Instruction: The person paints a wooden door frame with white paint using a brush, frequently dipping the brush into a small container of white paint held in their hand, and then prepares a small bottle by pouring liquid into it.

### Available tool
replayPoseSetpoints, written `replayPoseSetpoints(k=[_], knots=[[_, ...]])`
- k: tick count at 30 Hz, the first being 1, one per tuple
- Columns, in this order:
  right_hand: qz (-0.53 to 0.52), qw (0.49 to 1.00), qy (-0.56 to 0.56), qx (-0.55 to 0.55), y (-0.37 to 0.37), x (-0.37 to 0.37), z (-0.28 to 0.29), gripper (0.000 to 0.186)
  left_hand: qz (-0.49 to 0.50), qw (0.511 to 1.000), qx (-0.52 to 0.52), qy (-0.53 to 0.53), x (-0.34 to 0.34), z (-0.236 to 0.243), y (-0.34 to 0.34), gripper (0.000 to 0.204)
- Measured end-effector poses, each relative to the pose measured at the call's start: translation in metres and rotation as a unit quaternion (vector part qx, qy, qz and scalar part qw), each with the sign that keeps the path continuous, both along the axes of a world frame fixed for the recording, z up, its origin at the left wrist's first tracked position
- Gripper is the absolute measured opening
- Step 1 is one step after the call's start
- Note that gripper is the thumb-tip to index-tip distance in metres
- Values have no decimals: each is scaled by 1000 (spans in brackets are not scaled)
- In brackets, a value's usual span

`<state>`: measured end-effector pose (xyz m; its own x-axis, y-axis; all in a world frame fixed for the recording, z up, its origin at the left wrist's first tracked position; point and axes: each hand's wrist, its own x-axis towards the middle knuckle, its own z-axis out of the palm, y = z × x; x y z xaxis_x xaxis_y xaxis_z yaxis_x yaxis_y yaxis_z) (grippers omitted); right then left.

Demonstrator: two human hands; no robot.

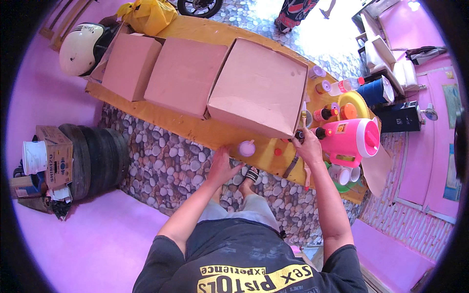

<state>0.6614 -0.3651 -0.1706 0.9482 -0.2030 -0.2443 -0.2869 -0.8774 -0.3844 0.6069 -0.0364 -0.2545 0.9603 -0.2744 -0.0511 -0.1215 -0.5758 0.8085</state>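
My left hand (222,165) lies flat, fingers spread, on the front edge of the yellow counter (195,128); it holds nothing. A small white cup with a pink lid (246,148) stands just right of it. My right hand (309,145) is closed around a small dark bottle (298,134) at the corner of the nearest cardboard box (259,88). Another dark bottle with a red cap (323,132) lies beside a pink jug (351,139) just right of that hand. A thin brush-like stick (304,115) stands behind the held bottle.
Two more cardboard boxes (185,75) (129,66), a white helmet (80,48) and a yellow bag (146,14) sit along the counter. Bottles, a yellow plate (354,100) and white mugs (342,174) crowd its right end. Tyres (95,158) and a box (53,154) stand on the floor at left.
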Motion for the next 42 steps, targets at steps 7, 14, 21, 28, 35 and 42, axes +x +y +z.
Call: replayPoseSetpoints(k=[7,14,21,28,35,42], knots=[[-17,997,-63,-27,11,-18,16,56,-8,999,35,-22,17,-36,-13,96],[17,991,-75,106,70,-72,16,32,-28,997,-8,-77,26,-43,-17,92],[46,997,20,55,123,-27,-19,27,-47,994,-21,-92,32,-38,-16,77],[96,992,-51,64,129,-19,-36,30,-22,994,-28,-104,31,-35,-17,69],[111,991,-14,74,130,-26,-26,21,-29,994,-18,-103,33,-33,-17,67],[114,991,-71,25,130,-36,-16,19,-20,993,-29,-116,32,-24,-18,63]])
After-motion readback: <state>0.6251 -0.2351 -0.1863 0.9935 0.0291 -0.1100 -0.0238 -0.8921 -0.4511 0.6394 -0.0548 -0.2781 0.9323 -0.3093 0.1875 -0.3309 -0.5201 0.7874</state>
